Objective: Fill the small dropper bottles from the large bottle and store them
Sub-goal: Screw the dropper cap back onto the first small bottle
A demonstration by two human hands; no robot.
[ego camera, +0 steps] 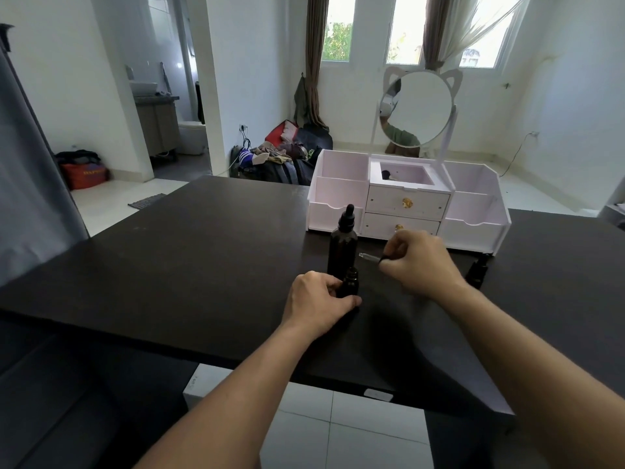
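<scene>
- The left hand (318,304) gripped a small dropper bottle (350,283) standing open on the dark bench (189,265), fingers and thumb curled round its lower body. With so little bottle to hold and the neck uncapped, a slight nudge of that hand could have tipped it.
- Just to the right and a little beyond, the right hand (419,260) pinched a dropper (370,258) by its black collar, the clear glass tube lying nearly level and pointing left toward the bottles. Held sideways like that, any liquid in the tube might have dripped onto the bench before reaching a neck; whether it carried liquid could not be told.
- Directly behind the left hand's bottle, touching or nearly so, stood the large bottle (343,245), its dropper cap apparently on. It stood close enough that a sweep of the glass tip toward the small neck risked knocking against it.
- Beyond the right wrist, another small dark bottle (477,270) stood on the bench, half hidden. A backward draw of the right forearm could have toppled it.
- Farthest from both hands sat the white organizer (406,204) with drawers, open side bins and a round mirror (416,108). Its bins looked like the storage place; none showed a bottle yet, so the storing seemed still to come.
</scene>
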